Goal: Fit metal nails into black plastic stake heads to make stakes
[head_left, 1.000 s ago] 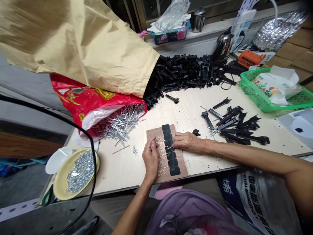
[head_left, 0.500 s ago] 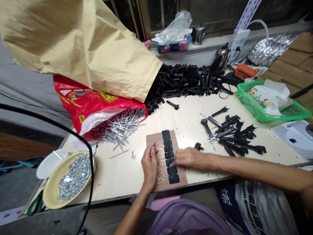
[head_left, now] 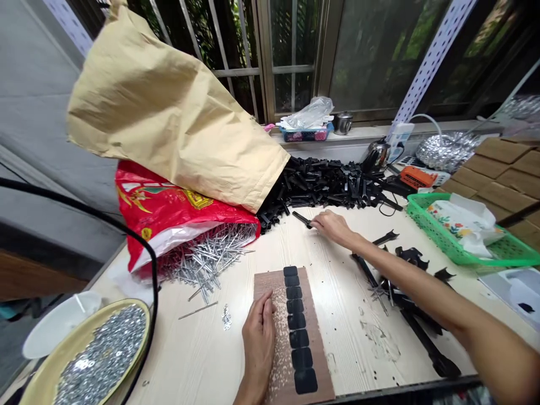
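My left hand (head_left: 258, 334) rests on the left side of a brown board (head_left: 318, 360), its fingers curled together; whatever they hold, if anything, is hidden. A column of black rounded-square pads (head_left: 299, 337) runs down the board, with pale specks scattered beside it. Farther back, my right hand (head_left: 331, 226) has its fingers closed at the near end of a black plastic stick-shaped part (head_left: 301, 219), which lies just in front of a large heap of similar black parts (head_left: 333, 180). More black parts with metal rods (head_left: 407, 292) lie under and around my right forearm.
At left, a red bag (head_left: 169, 197) spills metal rods (head_left: 211, 247) beneath a tan sack (head_left: 177, 118). A yellow bowl (head_left: 145, 332) of small metal pieces stands at front left beside a white bowl (head_left: 36, 334). A green basket (head_left: 430, 225) sits at right. A black cable crosses the left side.
My right hand has left the pads and reached back to the lone black part by the heap. My left hand stays on the board. The view has tilted up.
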Motion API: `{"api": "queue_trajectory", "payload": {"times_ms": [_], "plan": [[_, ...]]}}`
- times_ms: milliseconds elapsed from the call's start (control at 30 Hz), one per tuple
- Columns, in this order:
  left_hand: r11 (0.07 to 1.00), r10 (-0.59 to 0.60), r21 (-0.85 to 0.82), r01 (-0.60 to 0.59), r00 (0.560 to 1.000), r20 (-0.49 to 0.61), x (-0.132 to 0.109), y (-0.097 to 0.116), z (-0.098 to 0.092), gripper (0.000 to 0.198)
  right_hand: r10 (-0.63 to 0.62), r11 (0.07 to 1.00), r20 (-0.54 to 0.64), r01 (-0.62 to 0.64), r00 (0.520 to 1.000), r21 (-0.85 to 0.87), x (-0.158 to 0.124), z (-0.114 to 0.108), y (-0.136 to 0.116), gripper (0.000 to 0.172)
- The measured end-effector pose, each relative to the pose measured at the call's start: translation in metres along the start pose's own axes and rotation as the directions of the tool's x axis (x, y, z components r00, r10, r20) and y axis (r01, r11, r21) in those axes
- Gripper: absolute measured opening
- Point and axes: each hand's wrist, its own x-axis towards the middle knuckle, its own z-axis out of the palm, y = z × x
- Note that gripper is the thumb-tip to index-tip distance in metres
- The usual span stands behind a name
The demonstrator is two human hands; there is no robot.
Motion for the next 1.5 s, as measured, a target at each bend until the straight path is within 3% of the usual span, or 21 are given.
{"api": "queue_trajectory", "payload": {"times_ms": [100,167,233,300,333,400,433,467,533,567,633,700,800,867,1067,1333,1500], "plan": [[0.998,0.058,0.037,-0.058,0.998,-0.019,-0.002,-0.003,0.0,0.037,0.052,0.999,-0.018,-0.052,0.998,-0.002,0.027,0.023,-0.023,0.027],[0.986,0.148,0.077,-0.146,0.989,-0.025,-0.004,-0.004,0.001,0.034,0.067,0.998,-0.037,-0.067,0.997,0.002,0.024,0.029,-0.035,0.03],[0.942,0.309,0.153,-0.3,0.95,-0.04,-0.002,0.0,0.003,0.033,0.052,0.997,-0.025,-0.05,0.998,0.059,0.007,0.027,-0.044,0.028],[0.846,0.489,0.264,-0.463,0.871,-0.041,0.005,0.009,0.007,0.04,-0.064,0.961,0.093,0.036,0.994,0.275,-0.017,0.019,-0.052,0.026],[0.798,0.55,0.309,-0.517,0.835,-0.024,0.011,0.014,0.009,0.045,-0.176,0.898,0.179,0.083,0.968,0.432,-0.028,0.014,-0.056,0.026],[0.772,0.586,0.297,-0.562,0.81,0.012,0.029,0.025,0.016,0.051,-0.421,0.7,0.301,0.096,0.856,0.708,-0.039,0.005,-0.063,0.029],[0.799,0.567,0.228,-0.556,0.824,0.023,0.04,0.029,0.02,0.049,-0.489,0.626,0.319,0.072,0.812,0.777,-0.038,0.003,-0.064,0.032],[0.848,0.516,0.125,-0.516,0.856,0.03,0.051,0.033,0.026,0.045,-0.48,0.606,0.319,0.045,0.817,0.794,-0.031,0.002,-0.065,0.035],[0.943,0.308,-0.114,-0.313,0.95,-0.059,0.074,0.037,0.039,0.029,-0.271,0.683,0.254,0.0,0.928,0.73,-0.003,0.006,-0.064,0.039],[0.958,0.17,-0.213,-0.19,0.979,-0.109,0.084,0.038,0.047,0.024,-0.086,0.758,0.155,-0.036,0.984,0.652,0.015,0.011,-0.062,0.039],[0.918,-0.045,-0.396,-0.021,0.986,-0.159,0.101,0.039,0.061,0.034,0.102,0.824,0.007,-0.088,0.995,0.56,0.054,0.024,-0.059,0.029],[0.848,-0.163,-0.527,0.056,0.974,-0.159,0.111,0.039,0.073,0.046,0.178,0.852,-0.078,-0.114,0.981,0.511,0.086,0.038,-0.059,0.034],[0.787,-0.198,-0.613,0.072,0.97,-0.141,0.115,0.038,0.085,0.052,0.218,0.876,-0.15,-0.125,0.964,0.465,0.116,0.058,-0.065,0.046],[0.763,-0.17,-0.643,0.062,0.979,-0.108,0.115,0.037,0.089,0.053,0.222,0.886,-0.193,-0.115,0.956,0.448,0.124,0.068,-0.069,0.043],[0.698,-0.08,-0.714,0.058,0.997,0.002,0.116,0.041,0.089,0.051,0.194,0.895,-0.248,-0.068,0.949,0.44,0.114,0.08,-0.054,0.028],[0.458,-0.16,-0.864,0.207,0.976,0.148,0.125,0.038,0.098,0.048,0.139,0.888,-0.087,-0.085,0.986,0.453,0.03,0.076,-0.019,0.029],[0.42,-0.179,-0.884,0.205,0.974,0.141,0.127,0.035,0.099,0.038,0.25,0.854,-0.047,-0.197,0.967,0.482,0.034,0.071,-0.026,0.04]]}}
